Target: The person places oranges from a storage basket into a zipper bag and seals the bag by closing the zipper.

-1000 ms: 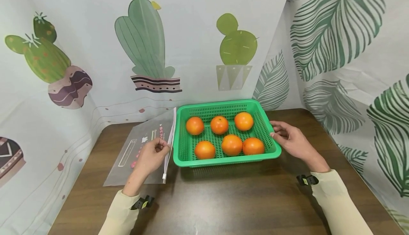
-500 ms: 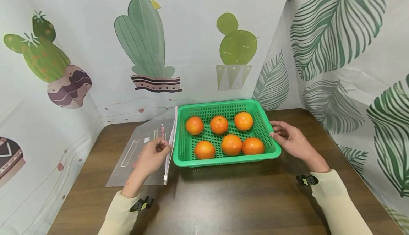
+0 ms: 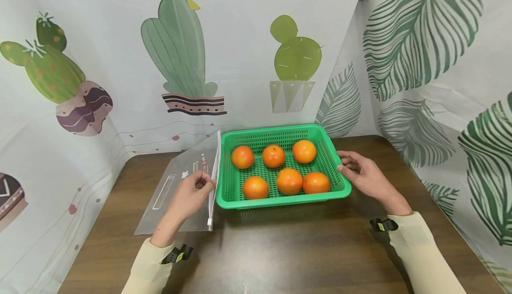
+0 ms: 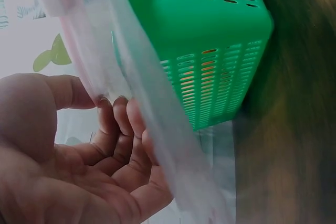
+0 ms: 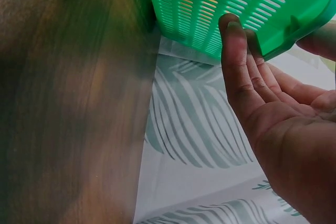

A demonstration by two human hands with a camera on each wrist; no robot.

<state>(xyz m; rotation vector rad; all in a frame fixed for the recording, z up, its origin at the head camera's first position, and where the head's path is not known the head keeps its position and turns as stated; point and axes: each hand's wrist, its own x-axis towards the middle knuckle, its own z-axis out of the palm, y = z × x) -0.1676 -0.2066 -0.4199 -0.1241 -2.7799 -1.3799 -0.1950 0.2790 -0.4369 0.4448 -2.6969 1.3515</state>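
Dark wood table point(image 3: 280, 249), backed by cactus-print and leaf-print curtains point(image 3: 432, 54). Green perforated basket point(image 3: 338, 180) sits at centre-rear holding six oranges point(image 3: 290, 180) (two rows of three). Frosted zip bag point(image 3: 176, 187) lies flat just left of the basket, its zipper edge raised alongside the basket's left wall. Left hand point(image 3: 188, 196) pinches that zipper edge, fingers curled around the plastic, thumb on the near face. Right hand point(image 3: 366, 176) rests at the basket's right rim, fingers nearly straight and touching the wall, thumb over the rim.
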